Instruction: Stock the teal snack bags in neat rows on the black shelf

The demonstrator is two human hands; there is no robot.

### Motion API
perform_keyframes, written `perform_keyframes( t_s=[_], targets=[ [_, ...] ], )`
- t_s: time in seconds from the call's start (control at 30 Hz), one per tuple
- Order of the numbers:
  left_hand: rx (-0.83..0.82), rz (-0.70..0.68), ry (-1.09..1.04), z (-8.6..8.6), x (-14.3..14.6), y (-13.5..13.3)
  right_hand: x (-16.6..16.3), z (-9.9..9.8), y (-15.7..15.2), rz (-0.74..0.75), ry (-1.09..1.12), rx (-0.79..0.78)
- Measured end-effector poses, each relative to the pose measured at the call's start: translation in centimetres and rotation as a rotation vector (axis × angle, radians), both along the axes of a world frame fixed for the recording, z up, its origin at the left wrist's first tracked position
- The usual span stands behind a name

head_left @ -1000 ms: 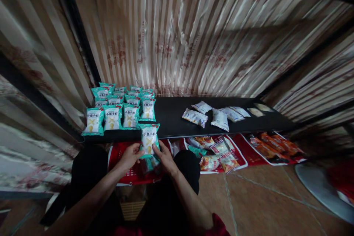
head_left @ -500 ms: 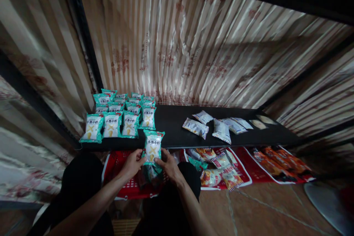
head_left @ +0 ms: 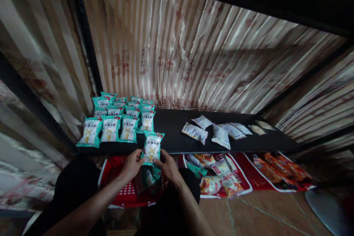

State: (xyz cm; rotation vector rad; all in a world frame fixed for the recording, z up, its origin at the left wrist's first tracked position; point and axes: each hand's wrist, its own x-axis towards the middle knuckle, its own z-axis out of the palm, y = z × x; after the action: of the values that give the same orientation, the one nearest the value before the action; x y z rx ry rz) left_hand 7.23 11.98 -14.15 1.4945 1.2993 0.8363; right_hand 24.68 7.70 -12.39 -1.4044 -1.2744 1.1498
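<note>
Both of my hands grip one teal and white snack bag [head_left: 152, 147] by its lower sides, my left hand [head_left: 134, 163] on one edge and my right hand [head_left: 167, 165] on the other. It is upright, its printed front toward me, just in front of the shelf edge. Behind it to the left, several matching snack bags [head_left: 111, 129] stand in rows on the black shelf [head_left: 168, 132]. Below my hands a red basket [head_left: 121, 201] holds a few more packets, partly hidden by my arms.
Several white packets [head_left: 220, 136] lie loosely on the shelf's right half, with two flat pale ones [head_left: 257, 129] farther right. A second red basket [head_left: 247, 182] holds mixed snack bags; orange packets [head_left: 279, 169] fill another. Patterned curtain [head_left: 177, 44] encloses the back and sides; dark posts frame it.
The view has tilted slightly, so the shelf and baskets sit a little lower in the picture. My hands still hold the same snack bag in nearly the same pose.
</note>
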Motion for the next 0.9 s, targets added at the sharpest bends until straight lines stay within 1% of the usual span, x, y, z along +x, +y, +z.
perform_keyframes(
  t_s=[0.1,0.27,0.37,0.5,0.67,0.77,0.9],
  targets=[
    [0.083,0.035,0.074,-0.6,0.0,0.4,0.1,0.3,0.3,-0.023,-0.124,0.006],
    [0.177,0.052,0.130,-1.2,0.2,0.6,0.0,0.5,1.2,-0.047,-0.132,0.036],
    [0.273,0.043,0.143,-1.3,0.3,0.5,0.2,0.1,2.2,-0.070,-0.131,0.037],
    [0.443,0.052,0.211,-1.6,0.1,0.1,0.6,-0.8,3.9,-0.135,-0.174,0.066],
    [0.638,-0.006,0.312,-2.1,-0.5,0.1,0.5,-1.6,6.1,-0.207,-0.201,0.081],
    [0.714,-0.030,0.380,-1.8,-0.8,0.1,0.3,-1.8,7.2,-0.228,-0.231,0.081],
    [0.735,-0.074,0.512,-0.7,-1.0,0.2,-0.2,-1.9,8.3,-0.238,-0.296,0.063]
  ],
)
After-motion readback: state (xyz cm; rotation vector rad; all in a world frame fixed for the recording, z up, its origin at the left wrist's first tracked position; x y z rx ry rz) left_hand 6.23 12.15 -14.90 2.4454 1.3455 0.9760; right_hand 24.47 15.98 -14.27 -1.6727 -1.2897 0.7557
